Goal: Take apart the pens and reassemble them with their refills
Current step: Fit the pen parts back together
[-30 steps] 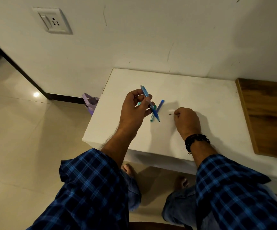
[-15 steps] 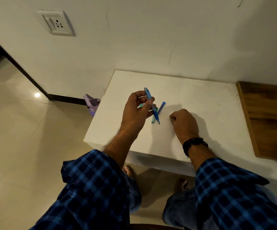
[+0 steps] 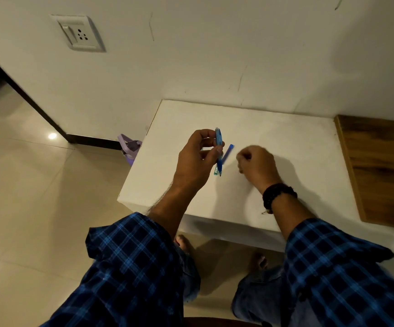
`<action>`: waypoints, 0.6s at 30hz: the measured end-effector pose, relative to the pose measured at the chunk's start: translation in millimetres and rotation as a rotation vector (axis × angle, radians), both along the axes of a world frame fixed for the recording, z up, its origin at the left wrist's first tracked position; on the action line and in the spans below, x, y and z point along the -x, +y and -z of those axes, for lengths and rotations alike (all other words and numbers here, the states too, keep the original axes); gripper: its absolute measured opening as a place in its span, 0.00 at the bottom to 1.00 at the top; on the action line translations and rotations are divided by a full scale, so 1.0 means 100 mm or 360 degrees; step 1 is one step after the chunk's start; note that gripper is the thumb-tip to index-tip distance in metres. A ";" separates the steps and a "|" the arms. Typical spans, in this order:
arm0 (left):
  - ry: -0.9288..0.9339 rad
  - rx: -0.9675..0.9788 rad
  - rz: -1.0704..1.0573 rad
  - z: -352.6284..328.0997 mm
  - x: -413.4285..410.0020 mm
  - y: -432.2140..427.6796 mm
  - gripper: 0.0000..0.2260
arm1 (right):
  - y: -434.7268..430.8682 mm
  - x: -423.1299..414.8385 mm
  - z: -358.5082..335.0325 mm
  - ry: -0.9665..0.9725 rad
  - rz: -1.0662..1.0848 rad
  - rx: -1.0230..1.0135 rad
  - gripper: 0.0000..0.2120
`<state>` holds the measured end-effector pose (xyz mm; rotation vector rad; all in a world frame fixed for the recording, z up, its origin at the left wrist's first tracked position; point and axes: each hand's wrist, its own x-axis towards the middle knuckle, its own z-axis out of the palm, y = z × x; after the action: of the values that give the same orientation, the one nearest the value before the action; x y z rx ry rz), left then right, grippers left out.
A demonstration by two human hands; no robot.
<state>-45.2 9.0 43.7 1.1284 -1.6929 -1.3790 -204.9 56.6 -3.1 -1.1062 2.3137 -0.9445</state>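
Observation:
My left hand (image 3: pixel 197 159) holds a blue pen (image 3: pixel 219 147) nearly upright above the white table (image 3: pixel 285 138), thumb and fingers pinching its middle, tip pointing down. Behind it on the table lie a dark blue pen part (image 3: pixel 228 153) and a teal pen part (image 3: pixel 215 170), mostly hidden by the held pen. My right hand (image 3: pixel 256 165) hovers just right of them, blurred, fingers curled inward. Whether it pinches a small piece cannot be made out.
A wooden board (image 3: pixel 380 166) covers the table's right end. A purple plastic object (image 3: pixel 130 147) stands on the tiled floor by the table's left edge. A wall socket (image 3: pixel 79 34) sits on the wall behind. My knees and feet are below the table's front edge.
My left hand has turned the blue pen from slanted to nearly upright. My right hand has lifted off the table and moved left toward the pen.

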 end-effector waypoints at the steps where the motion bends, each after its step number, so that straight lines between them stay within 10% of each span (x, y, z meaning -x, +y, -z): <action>1: -0.0006 0.0022 0.0012 0.00 0.01 0.01 0.11 | 0.01 -0.02 -0.16 -0.0352 0.0070 0.0184 0.05; 6: -0.0069 0.0146 0.0040 -0.01 0.07 0.02 0.11 | 0.15 -0.08 -0.91 -0.1369 0.0047 0.0803 0.03; 18: -0.0023 0.0154 0.0050 -0.02 0.12 0.02 0.10 | 0.26 -0.10 -1.27 -0.1463 -0.0207 0.0849 0.09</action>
<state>-57.2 11.3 45.5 1.0646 -1.7748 -1.2961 -195.0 83.1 123.5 -0.7287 1.2651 -1.6329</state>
